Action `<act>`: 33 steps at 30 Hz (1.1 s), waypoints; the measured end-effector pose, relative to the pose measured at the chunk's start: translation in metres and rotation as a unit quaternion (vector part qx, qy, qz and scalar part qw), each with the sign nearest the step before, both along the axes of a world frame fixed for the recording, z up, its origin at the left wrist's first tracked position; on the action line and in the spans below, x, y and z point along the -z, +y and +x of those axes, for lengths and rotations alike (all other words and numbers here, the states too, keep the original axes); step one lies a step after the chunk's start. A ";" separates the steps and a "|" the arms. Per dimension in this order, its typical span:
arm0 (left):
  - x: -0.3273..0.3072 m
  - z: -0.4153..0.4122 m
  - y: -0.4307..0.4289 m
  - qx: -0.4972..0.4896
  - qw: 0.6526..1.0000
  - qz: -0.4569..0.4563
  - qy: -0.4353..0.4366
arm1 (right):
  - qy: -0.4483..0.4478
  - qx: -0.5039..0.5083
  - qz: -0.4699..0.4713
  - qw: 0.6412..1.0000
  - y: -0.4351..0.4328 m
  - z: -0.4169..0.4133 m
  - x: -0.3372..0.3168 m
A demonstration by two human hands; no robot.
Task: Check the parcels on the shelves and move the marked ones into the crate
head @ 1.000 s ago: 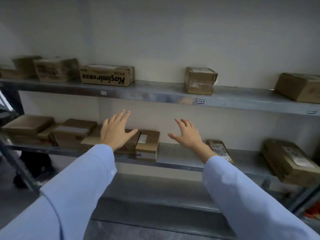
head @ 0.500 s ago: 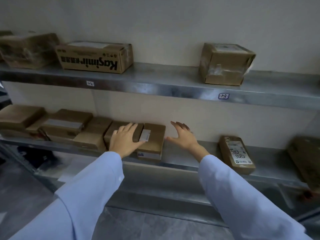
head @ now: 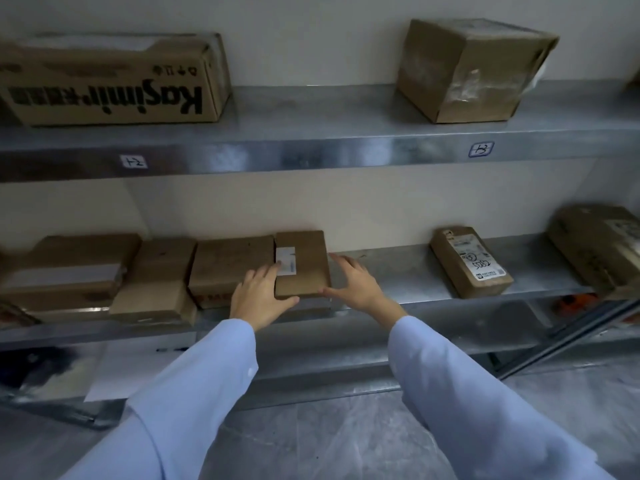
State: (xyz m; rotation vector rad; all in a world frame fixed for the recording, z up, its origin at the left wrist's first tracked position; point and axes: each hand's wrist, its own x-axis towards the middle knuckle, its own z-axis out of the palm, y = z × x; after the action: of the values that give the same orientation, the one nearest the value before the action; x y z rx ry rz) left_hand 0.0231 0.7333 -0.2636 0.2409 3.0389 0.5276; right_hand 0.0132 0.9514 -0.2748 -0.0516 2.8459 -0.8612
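Gripping is seen at the L hand [head: 259, 299]: its thumb is hooked along the front edge of the small parcel [head: 306, 275], fingers laid over the parcel's left top edge by a white label [head: 286, 260]. The R hand [head: 356, 287] is held loose and spread against the parcel's right side, thumb touching the front corner. The parcel is kept flat on the lower shelf [head: 388, 271], btwn both hands. Flat boxes [head: 228, 265] are packed just left of the L hand. A labelled parcel [head: 471, 261] w/ handwritten marks is seen well right of the R hand. Above the hands, an upper shelf [head: 311, 109] is loaded w/ a Kasimir carton [head: 114, 84] and a taped box [head: 467, 71].
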 end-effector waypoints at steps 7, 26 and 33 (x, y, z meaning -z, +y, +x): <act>0.007 -0.017 0.000 0.027 0.999 -0.026 0.013 | -0.025 0.019 -0.011 0.999 -0.013 -0.004 0.013; 0.020 -0.021 0.026 0.027 0.993 0.111 0.009 | -0.061 0.009 -0.125 0.990 0.027 -0.006 0.015; 0.013 -0.022 0.027 0.011 0.983 0.172 -0.057 | -0.056 0.023 -0.189 0.980 0.015 -0.004 0.020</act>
State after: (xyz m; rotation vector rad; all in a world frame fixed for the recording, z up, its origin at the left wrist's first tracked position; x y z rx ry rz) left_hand 0.0011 0.7604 -0.2770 0.2458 2.8141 1.0276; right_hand 0.0093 0.9667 -0.2946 0.0160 2.5519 -1.3577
